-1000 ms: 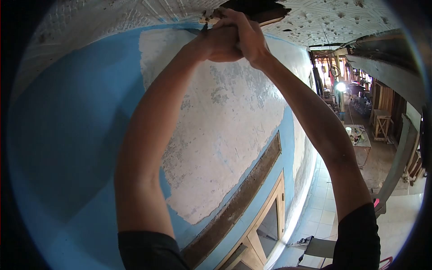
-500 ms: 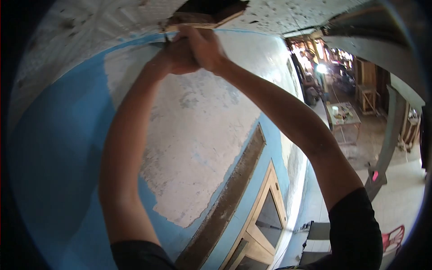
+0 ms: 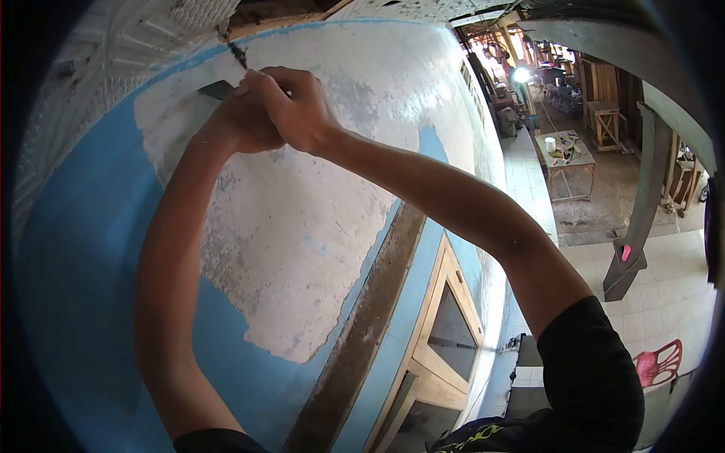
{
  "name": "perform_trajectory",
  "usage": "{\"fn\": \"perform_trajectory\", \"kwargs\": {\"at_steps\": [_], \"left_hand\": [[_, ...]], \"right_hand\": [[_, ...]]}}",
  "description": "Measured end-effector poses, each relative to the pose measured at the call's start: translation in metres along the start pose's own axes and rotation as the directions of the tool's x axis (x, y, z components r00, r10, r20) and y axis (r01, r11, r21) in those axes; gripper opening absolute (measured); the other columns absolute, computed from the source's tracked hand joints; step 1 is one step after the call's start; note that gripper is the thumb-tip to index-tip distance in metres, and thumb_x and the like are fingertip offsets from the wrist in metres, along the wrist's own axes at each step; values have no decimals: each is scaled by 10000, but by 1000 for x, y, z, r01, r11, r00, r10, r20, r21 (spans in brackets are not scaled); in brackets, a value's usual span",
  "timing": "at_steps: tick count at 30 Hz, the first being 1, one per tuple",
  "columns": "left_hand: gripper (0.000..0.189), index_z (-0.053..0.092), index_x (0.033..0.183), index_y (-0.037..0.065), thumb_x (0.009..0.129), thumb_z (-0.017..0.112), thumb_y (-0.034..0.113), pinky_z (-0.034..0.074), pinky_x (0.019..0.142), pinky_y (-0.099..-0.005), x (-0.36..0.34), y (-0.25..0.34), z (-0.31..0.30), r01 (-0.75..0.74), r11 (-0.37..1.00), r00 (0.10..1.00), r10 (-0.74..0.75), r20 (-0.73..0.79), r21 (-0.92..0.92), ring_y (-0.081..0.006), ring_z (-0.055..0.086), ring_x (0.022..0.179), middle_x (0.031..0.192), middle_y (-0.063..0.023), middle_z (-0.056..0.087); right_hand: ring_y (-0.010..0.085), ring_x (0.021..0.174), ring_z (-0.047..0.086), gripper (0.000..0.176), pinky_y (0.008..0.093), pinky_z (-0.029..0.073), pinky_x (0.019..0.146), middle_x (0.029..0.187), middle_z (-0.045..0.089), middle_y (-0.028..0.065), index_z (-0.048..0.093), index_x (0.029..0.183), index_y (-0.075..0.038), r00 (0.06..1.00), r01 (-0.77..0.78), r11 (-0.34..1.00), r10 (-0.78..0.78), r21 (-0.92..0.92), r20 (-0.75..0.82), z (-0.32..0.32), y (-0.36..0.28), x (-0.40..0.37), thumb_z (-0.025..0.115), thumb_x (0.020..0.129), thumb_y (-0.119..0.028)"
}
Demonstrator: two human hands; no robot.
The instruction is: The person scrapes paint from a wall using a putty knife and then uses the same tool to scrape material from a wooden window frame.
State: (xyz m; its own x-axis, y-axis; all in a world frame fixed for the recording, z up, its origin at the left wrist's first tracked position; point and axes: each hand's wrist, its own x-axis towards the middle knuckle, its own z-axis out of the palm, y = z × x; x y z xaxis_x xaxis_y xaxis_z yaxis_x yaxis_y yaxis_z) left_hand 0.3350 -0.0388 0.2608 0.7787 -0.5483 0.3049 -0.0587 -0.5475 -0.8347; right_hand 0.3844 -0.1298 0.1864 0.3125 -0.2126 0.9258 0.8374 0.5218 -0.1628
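My left hand (image 3: 245, 124) is closed, with a scraper's flat dark blade (image 3: 217, 90) sticking out on its left side; the handle is hidden. My right hand (image 3: 300, 109) overlaps it, thumb and fingers pinched together at the lower end of a dark, twisted wire (image 3: 238, 54). That wire slants up to the ceiling edge. Both hands are raised close to the wall (image 3: 302, 226), where the blue paint gives way to a large bare, whitish patch. Most of the left fingers are hidden behind the right hand.
Above is a textured ceiling (image 3: 143, 45) with a broken, wood-edged opening (image 3: 279, 19). A brown ledge (image 3: 362, 325) and a wooden window frame (image 3: 430, 340) lie lower on the wall. At right are a small table (image 3: 570, 155), a post (image 3: 642, 196) and a red chair (image 3: 658, 364).
My view has shifted, and both hands now appear lower and farther left, away from the ceiling opening. The wire and the scraper blade show more clearly.
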Motion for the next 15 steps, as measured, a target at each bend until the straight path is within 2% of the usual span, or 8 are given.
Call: {"fn": "perform_trajectory", "kwargs": {"at_steps": [4,5,7,9,11,12,13,15], "left_hand": [[304,625,1108,102,833,585,224,428,1006,-362,-23,37,-14,27,988,980,4,199,-153,-221,571,1120,1144,-101,632],[301,625,1110,108,836,584,228,428,1007,-354,-33,47,-21,26,983,965,23,261,-181,-213,572,1119,1143,-96,633],[280,636,1090,127,844,585,249,431,1009,-341,-53,57,0,-142,971,961,181,209,-191,-201,573,1119,1138,-71,639],[245,667,1031,127,847,582,265,462,977,-350,-80,73,-1,-171,910,911,292,290,-378,-187,597,1076,1078,-52,664],[224,694,976,136,852,573,278,526,886,-370,-104,88,-11,-227,900,769,401,498,-373,-195,643,1001,1025,-79,681],[181,699,901,136,790,613,250,535,818,-379,-122,99,-11,-265,890,792,421,442,-371,-208,662,912,884,-74,682],[141,704,826,135,728,654,223,544,751,-388,-140,110,-11,-308,879,808,444,387,-365,-220,682,823,743,-69,684],[119,669,774,122,710,655,221,547,705,-382,-167,130,-25,-337,822,684,549,480,-459,-206,692,801,731,-81,682]], "right_hand": [[299,924,663,297,381,496,847,968,692,170,702,990,-31,1000,0,998,0,55,-9,-1,3,-46,563,888,-274],[292,955,649,282,379,489,864,1006,682,160,692,1017,-40,999,28,998,-30,50,32,-4,1,-62,560,893,-255],[282,1024,608,269,376,473,888,1095,650,137,660,1093,-67,988,52,999,-52,5,147,-14,-12,-95,538,911,-222],[277,1014,599,322,366,499,833,1176,612,133,592,1202,-84,946,-64,998,61,-1,317,-28,-28,-129,528,926,-236],[283,1089,587,435,387,515,849,1292,546,140,496,1332,-86,889,39,999,-29,-13,458,-37,-31,-162,539,920,-221],[292,1104,585,488,399,517,868,1286,549,159,461,1361,-59,866,-41,999,36,-2,499,-41,-43,-179,573,901,-177],[295,1065,602,514,398,520,878,1253,568,181,451,1353,-19,847,-11,999,-10,36,532,-47,-43,-197,610,880,-144],[290,1002,628,517,399,526,858,1190,603,190,461,1339,-7,803,-71,996,89,-53,589,-58,-55,-236,637,878,-160]]}}
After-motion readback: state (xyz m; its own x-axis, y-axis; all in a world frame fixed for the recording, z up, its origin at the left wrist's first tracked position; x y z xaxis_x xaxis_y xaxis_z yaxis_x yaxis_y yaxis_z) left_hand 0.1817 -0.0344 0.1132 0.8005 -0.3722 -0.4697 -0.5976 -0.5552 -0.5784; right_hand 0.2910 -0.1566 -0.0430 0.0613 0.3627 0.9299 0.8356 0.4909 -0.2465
